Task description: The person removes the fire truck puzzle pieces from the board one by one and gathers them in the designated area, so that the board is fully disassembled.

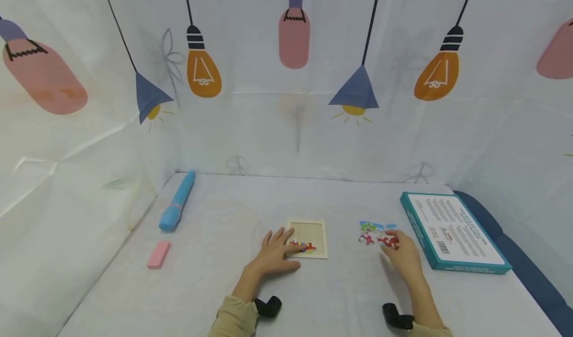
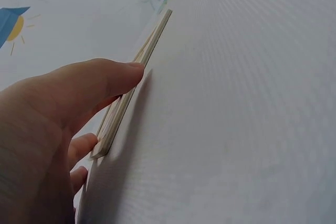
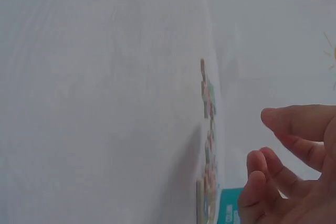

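Observation:
A shallow wooden puzzle tray (image 1: 319,230) lies flat in front of me, with a few colourful jigsaw pieces along its lower edge. My left hand (image 1: 274,255) is spread over the tray's left side, its index finger reaching across those pieces. In the left wrist view the thumb (image 2: 113,77) is right at the edge of the tray (image 2: 126,100). On the right, my right hand (image 1: 405,257) hovers above loose jigsaw pieces (image 1: 369,227). Its fingers (image 3: 304,121) are loosely bent in the right wrist view, and nothing shows between them.
A teal-edged box (image 1: 456,230) lies to the right of the loose pieces, near a dark blue chair back (image 1: 481,215). To the left are a blue microphone-shaped object (image 1: 178,202) and a pink block (image 1: 158,255). A lamp-patterned sheet (image 1: 250,128) hangs behind the white table (image 1: 224,202).

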A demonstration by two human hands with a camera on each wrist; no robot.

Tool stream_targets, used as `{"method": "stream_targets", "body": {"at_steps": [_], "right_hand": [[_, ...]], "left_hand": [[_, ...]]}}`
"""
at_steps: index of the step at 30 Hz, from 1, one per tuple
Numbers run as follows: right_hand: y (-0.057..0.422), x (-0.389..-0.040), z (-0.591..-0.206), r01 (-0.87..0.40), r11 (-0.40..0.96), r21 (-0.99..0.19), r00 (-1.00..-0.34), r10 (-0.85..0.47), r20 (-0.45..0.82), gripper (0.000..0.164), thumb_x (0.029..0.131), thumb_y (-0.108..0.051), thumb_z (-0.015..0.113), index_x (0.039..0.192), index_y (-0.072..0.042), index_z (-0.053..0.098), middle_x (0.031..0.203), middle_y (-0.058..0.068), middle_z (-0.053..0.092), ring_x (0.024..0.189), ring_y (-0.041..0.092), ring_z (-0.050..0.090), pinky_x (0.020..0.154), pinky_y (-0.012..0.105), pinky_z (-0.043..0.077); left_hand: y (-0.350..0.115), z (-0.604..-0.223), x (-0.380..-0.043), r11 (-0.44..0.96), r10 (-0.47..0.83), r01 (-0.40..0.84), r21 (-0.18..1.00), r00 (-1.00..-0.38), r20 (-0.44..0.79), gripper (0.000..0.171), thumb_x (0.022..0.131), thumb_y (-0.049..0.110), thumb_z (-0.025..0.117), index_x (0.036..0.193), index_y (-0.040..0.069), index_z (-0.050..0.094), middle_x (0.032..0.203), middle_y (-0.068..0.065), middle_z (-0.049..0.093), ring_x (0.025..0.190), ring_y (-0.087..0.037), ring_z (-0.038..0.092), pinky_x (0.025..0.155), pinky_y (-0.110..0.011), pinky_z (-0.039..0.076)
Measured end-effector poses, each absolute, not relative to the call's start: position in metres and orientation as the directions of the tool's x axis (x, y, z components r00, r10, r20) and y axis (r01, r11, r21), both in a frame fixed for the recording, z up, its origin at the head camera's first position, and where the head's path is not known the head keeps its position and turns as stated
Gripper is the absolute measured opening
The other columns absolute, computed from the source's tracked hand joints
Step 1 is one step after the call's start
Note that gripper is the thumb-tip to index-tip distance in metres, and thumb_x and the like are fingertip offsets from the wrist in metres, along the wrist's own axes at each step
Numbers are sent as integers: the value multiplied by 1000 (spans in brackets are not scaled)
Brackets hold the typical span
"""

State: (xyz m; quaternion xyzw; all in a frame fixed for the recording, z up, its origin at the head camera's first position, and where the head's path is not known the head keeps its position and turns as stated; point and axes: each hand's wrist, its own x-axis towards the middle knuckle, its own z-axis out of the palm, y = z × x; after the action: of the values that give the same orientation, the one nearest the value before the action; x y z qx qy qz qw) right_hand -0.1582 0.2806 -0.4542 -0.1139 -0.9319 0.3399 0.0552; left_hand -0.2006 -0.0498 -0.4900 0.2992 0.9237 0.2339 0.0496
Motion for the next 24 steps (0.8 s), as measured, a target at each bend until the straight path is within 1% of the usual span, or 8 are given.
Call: {"method": "stream_targets", "body": {"at_steps": [3,6,9,12,15,19,24], "right_hand": [[269,-162,-452,108,729,-676,-974,213,74,39,84,-6,62,120,5,51,102,25,54,84,29,52,65,32,42],[257,-167,-449,67,702,-709,-979,184,89,39,83,-5,63,119,4,52,102,24,56,84,28,55,63,29,44],[244,-172,-446,18,680,-733,-982,152,117,38,82,-5,64,117,4,54,102,24,58,85,29,58,67,32,47],[232,-177,-444,-10,659,-752,-983,131,128,36,83,-5,64,117,3,55,104,24,57,88,29,58,73,37,49],[219,-181,-442,-12,650,-760,-985,123,121,35,84,-7,64,117,0,55,106,22,57,90,28,57,76,40,49],[204,-187,-443,-23,639,-769,-987,107,118,34,84,-7,65,116,-1,56,107,21,57,92,27,57,79,41,49],[186,-191,-445,-65,622,-780,-988,72,139,33,82,-6,67,113,-1,58,103,19,59,89,25,58,78,41,49]], "left_hand": [[-50,-490,-199,710,578,531,463,-815,49,45,81,41,63,124,30,60,148,-12,31,138,-36,18,107,-58,9],[-51,-491,-199,707,580,530,468,-813,44,45,81,41,63,125,30,59,148,-12,30,139,-35,17,107,-58,8],[-51,-492,-199,703,581,531,473,-812,49,44,82,40,63,125,30,60,148,-12,30,138,-36,17,107,-58,8],[-51,-493,-200,703,579,544,458,-812,76,42,82,37,63,123,29,61,147,-12,32,138,-36,19,106,-59,10],[-50,-493,-202,708,571,555,437,-814,110,38,84,32,62,121,30,62,146,-12,34,137,-36,22,105,-59,12],[-51,-492,-203,717,562,559,416,-817,129,34,86,29,61,120,30,63,145,-11,36,136,-35,25,104,-58,15],[-51,-493,-204,728,559,550,409,-822,112,33,88,31,59,120,32,63,145,-10,36,136,-34,24,105,-57,15]]}}
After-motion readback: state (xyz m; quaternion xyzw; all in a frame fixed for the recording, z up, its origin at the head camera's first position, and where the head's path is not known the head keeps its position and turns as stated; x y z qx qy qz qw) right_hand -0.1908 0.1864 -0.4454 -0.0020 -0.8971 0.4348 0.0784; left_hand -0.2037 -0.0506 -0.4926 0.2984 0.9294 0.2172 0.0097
